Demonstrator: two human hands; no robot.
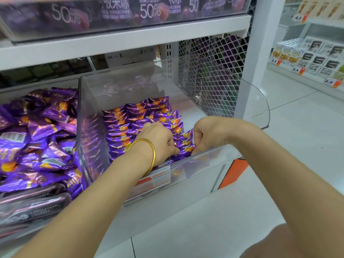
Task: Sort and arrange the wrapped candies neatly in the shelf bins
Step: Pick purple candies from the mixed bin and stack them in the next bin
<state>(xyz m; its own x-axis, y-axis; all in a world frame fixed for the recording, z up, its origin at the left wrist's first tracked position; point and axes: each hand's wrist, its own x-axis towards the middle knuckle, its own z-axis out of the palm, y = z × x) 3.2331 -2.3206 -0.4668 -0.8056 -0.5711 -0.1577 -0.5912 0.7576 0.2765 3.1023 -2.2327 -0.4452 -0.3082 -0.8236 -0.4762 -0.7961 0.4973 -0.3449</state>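
Observation:
Purple wrapped candies with orange prints stand in tidy rows [137, 120] inside the clear right-hand bin [219, 155]. My left hand [158, 140], a gold bangle on its wrist, reaches into the bin and its curled fingers grip the candies in the front rows. My right hand [202, 135] is curled at the right end of the front row and pinches a candy [186, 150] there. The left-hand bin [79, 101] holds a loose heap of the same purple candies [39, 135].
A clear divider wall separates the two bins. The shelf above carries purple packs marked 50% [149, 10]. White mesh [210, 71] backs the shelf. A white post [260, 53] stands right, with an aisle floor and another shelf of boxes [312, 58] beyond.

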